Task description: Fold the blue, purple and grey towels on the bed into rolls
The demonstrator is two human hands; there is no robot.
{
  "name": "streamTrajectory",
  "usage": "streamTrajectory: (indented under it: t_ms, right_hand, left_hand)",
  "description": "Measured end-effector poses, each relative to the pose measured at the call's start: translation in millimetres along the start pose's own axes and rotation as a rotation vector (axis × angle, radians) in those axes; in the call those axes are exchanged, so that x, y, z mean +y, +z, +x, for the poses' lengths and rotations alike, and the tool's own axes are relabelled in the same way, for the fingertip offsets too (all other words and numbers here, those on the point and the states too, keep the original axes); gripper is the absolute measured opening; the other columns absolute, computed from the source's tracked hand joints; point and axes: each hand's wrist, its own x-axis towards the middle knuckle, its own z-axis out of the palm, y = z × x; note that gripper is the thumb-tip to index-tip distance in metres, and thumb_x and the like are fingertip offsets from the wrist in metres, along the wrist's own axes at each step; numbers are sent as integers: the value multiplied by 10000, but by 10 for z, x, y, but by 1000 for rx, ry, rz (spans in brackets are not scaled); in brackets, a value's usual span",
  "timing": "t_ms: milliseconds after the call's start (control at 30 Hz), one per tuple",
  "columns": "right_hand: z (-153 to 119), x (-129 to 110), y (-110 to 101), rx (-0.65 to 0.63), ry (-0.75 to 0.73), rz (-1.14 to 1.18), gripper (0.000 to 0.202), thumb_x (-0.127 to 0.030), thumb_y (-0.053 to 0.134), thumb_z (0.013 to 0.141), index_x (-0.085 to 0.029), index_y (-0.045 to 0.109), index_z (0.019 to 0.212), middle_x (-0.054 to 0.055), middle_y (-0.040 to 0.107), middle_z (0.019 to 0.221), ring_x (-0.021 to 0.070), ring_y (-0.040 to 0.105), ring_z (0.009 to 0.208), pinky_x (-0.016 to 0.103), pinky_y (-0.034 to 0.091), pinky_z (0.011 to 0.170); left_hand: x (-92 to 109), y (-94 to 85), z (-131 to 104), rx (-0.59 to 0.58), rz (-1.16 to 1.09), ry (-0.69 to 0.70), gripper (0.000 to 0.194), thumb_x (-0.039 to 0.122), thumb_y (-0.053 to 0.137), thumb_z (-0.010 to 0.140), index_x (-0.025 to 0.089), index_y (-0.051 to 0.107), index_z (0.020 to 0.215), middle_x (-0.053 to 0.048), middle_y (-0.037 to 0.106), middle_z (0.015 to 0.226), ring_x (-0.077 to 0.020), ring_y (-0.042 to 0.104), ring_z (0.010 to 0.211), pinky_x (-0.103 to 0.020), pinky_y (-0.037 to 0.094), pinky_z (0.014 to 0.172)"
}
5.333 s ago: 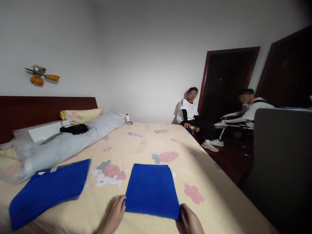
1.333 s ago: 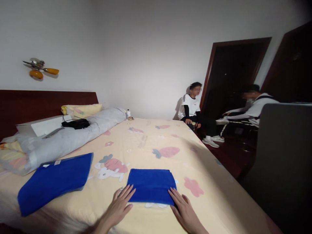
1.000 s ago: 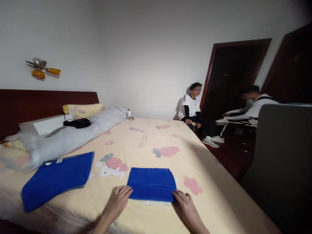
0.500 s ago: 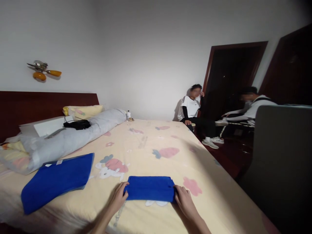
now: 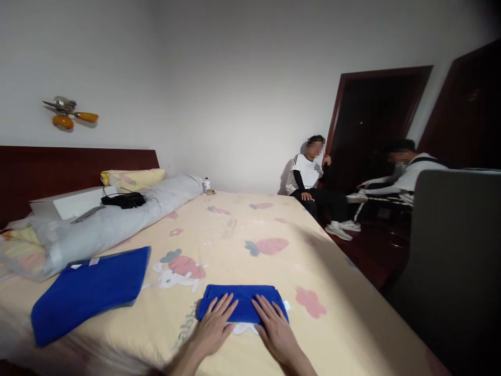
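A folded blue cloth (image 5: 245, 294) lies flat on the bed, its long side running left to right, with a small white tag at its right edge. My left hand (image 5: 215, 322) rests on its left part with the fingers stretched out. On the right part lies my right hand (image 5: 275, 326), also flat with fingers apart. Both palms cover some of the near edge. Farther left, a second blue cloth (image 5: 94, 292) is spread on the bed, with white labels along its far edge.
The bed (image 5: 227, 240) has a cream sheet printed with carrots and rabbits. A rolled quilt in clear wrapping (image 5: 129, 224) lies at the left with a black item (image 5: 124, 200) on it. Two people (image 5: 307, 175) sit beyond the bed's right side. A dark chair back (image 5: 450, 250) stands at right.
Both hands have let go of the folded cloth's side edges and moved inward. They now lie flat on top of it. A white tag has come into view at its right edge.
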Motion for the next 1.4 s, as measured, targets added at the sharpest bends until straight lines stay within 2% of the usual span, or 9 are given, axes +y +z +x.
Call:
streamTrajectory:
  t_ms: [167, 367, 467, 600, 833, 1000, 1167, 1300, 1400]
  right_hand:
    - [-253, 436, -48, 50, 53, -22, 524, -363, 389, 965, -347, 313, 1483, 59, 387, 1521, 246, 387, 1388, 479, 387, 1081]
    - [-218, 504, -64, 197, 41, 57, 437, -324, 380, 965, -253, 477, 1386, 121, 557, 1392, 243, 552, 1250, 421, 475, 963]
    - [-19, 490, -220, 106, 162, 114, 384, -426, 384, 964, -256, 583, 1246, 81, 654, 1267, 226, 626, 1126, 391, 482, 941]
    - [305, 520, -325, 91, 311, 71, 407, -447, 314, 976, -229, 622, 1127, 78, 702, 1103, 218, 659, 1001, 352, 487, 887]
    - [556, 626, -181, 116, 548, -125, 384, -413, 383, 941, -161, 647, 1061, 178, 672, 1032, 345, 611, 1038, 479, 438, 860]
    - [779, 389, -125, 67, 368, -113, 456, -239, 273, 954, -205, 547, 1317, 154, 548, 1383, 281, 474, 1298, 476, 331, 1046]
    - [994, 16, 77, -79, 87, -19, 530, -417, 366, 953, -252, 396, 1455, 68, 441, 1495, 234, 380, 1391, 444, 292, 1125]
    - [836, 244, 41, -116, 16, 12, 636, -564, 354, 938, -248, 323, 1490, 90, 369, 1529, 278, 335, 1415, 519, 263, 1141]
    - [646, 581, -50, -110, -11, 20, 654, -590, 330, 940, -275, 260, 1509, 95, 331, 1544, 288, 312, 1425, 542, 272, 1133]
  left_hand:
    - [-451, -161, -319, 1, 16, -30, 695, 247, 464, 940, 383, 115, 1526, -13, 272, 1589, -211, 311, 1431, -451, 286, 1147]
    - [-624, -134, -438, 173, -13, -103, 587, 181, 512, 878, 341, 421, 1435, -39, 494, 1470, -206, 488, 1309, -391, 414, 1065]
    - [-659, -175, -324, 254, -132, -184, 461, 208, 551, 839, 320, 589, 1284, -30, 633, 1316, -206, 582, 1193, -345, 460, 1018]
    - [-714, -241, 7, 238, -267, -470, 331, 275, 470, 888, 239, 631, 1176, -43, 689, 1181, -186, 630, 1088, -291, 489, 934]
    - [-829, -164, 392, 180, -117, -701, 296, 239, 447, 879, 208, 660, 1082, -107, 650, 1183, -273, 540, 1184, -478, 389, 987]
    - [-609, -82, 647, 112, -71, -462, 509, 74, 402, 843, 226, 583, 1293, -68, 565, 1394, -183, 464, 1313, -377, 297, 1118]
    - [-253, 74, 839, 22, -45, -189, 534, 235, 405, 933, 237, 387, 1467, -39, 410, 1528, -183, 330, 1416, -399, 225, 1177]
    - [-427, 26, 628, -12, 53, -38, 597, 391, 408, 971, 287, 218, 1527, -42, 314, 1577, -219, 273, 1444, -456, 231, 1164]
    - [-694, -82, 409, -33, 89, -14, 629, 369, 428, 971, 326, 152, 1535, -31, 274, 1594, -206, 240, 1456, -435, 211, 1168]
